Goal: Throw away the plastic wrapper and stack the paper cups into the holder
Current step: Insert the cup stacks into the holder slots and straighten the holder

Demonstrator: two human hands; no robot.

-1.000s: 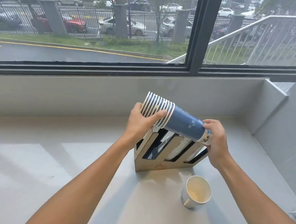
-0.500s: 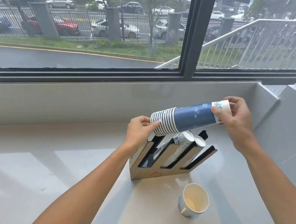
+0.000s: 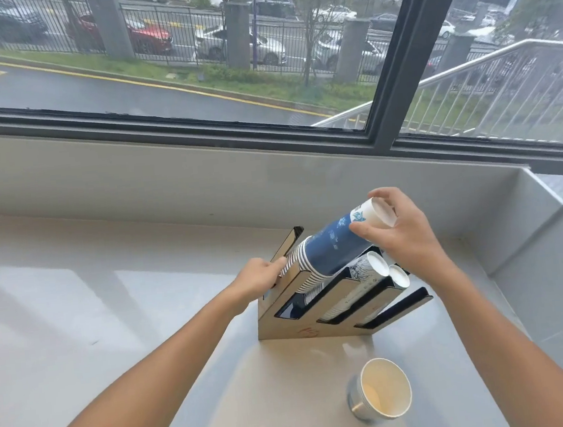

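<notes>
A wooden cup holder (image 3: 284, 326) with slanted black slots stands on the grey counter. A blue stack of paper cups (image 3: 331, 249) lies tilted in its top slot, rims down to the left, white base up to the right. My right hand (image 3: 402, 232) grips the stack's raised base end. My left hand (image 3: 262, 277) rests against the rims and the holder's left edge. Two other slots hold cup stacks whose white bases (image 3: 378, 267) stick out. No plastic wrapper is in view.
A short stack of upright paper cups (image 3: 380, 395) stands on the counter in front of the holder. A raised grey ledge (image 3: 521, 214) borders the counter to the right, and a wall with a window runs behind.
The blue stack has swung from base-down-right through level to rims-down-left and now sits in the holder's top slot. My right hand rose with the base; my left hand dropped to the holder's edge.
</notes>
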